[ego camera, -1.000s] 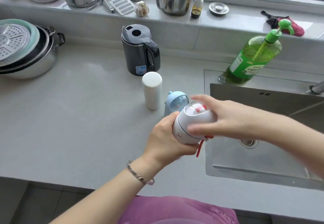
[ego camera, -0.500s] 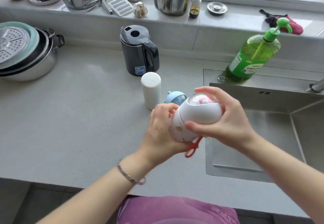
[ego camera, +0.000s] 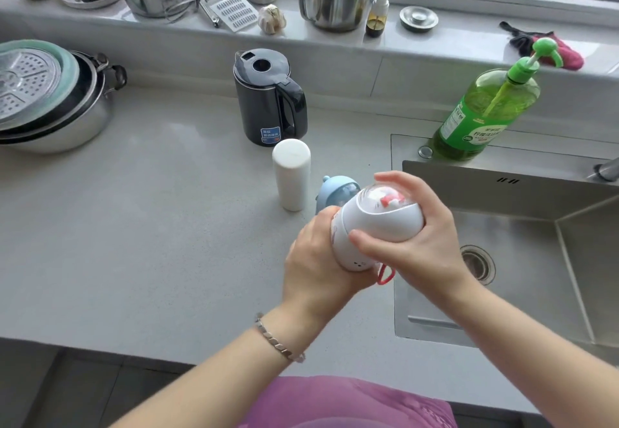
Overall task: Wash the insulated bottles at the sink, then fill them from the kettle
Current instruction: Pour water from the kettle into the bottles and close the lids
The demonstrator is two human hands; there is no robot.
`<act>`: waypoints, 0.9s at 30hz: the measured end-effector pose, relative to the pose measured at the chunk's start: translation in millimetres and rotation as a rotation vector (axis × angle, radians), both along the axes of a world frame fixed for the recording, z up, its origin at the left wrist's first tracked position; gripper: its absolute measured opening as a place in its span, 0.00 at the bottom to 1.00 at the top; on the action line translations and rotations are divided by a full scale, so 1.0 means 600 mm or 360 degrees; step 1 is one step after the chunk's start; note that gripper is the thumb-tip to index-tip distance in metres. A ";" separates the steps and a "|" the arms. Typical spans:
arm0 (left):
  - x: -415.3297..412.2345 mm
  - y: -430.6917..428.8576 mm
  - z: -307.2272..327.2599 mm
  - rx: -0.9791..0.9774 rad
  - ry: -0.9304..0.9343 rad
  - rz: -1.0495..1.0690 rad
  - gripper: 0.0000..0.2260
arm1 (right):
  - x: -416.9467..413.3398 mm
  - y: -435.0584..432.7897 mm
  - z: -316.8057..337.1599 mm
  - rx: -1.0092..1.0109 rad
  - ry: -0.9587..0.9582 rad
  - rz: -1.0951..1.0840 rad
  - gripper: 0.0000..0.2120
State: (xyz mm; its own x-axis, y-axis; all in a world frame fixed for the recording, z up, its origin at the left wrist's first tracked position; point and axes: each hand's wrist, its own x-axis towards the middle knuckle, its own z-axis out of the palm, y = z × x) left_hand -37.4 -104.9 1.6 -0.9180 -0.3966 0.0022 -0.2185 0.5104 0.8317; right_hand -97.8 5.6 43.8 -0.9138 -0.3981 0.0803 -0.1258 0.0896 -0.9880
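At the far left I see stacked pots (ego camera: 50, 102), which have no part in this job. The kettle (ego camera: 268, 99) stands at the back of the counter with its lid shut and its handle toward the sink. I judge it the heaviest lift ahead and would take it by that handle only.

Just in front of it a tall bottle (ego camera: 291, 173) stands upright. Beside that is a blue bottle (ego camera: 336, 190), partly hidden by my grip.

My left hand (ego camera: 318, 260) is clenched round the lower body of the held bottle (ego camera: 371, 223), which is tilted in the air above the counter edge by the sink's left rim. My right hand (ego camera: 425, 236) curls over its clear domed cap, thumb on the near side, which looks to me like a twisting hold to get the cap off.

The shell reads as stiff, smooth and glossy. I expect it to be light while empty and slick once wet, so I would grasp the waist rather than the dome. A red loop (ego camera: 385, 273) hangs below as a spare hold.

The soap (ego camera: 482, 116) stands on the sink's back ledge, and the sink (ego camera: 502, 200) basin lies to the right.
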 end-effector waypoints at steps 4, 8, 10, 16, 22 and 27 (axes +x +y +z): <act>-0.007 -0.053 0.024 0.0623 -0.0245 -0.0803 0.32 | -0.030 0.027 0.030 -0.0032 0.0001 0.0510 0.26; -0.006 -0.053 0.035 0.0823 -0.0200 -0.0876 0.29 | -0.039 0.027 0.048 0.0009 0.0007 0.0806 0.27; 0.000 -0.041 0.028 0.0756 -0.0132 -0.0640 0.30 | -0.035 0.024 0.048 -0.0015 -0.0027 0.0665 0.27; 0.004 -0.007 -0.002 -0.0183 0.0008 -0.0061 0.30 | 0.037 -0.027 -0.001 -0.0030 -0.0125 -0.0278 0.25; 0.006 -0.066 0.001 0.0423 -0.0345 -0.0701 0.32 | -0.004 0.009 -0.003 -0.0194 -0.0389 0.0230 0.25; 0.045 -0.060 -0.007 0.0768 -0.0282 -0.0551 0.28 | 0.001 -0.001 0.004 -0.0146 -0.0238 0.0609 0.24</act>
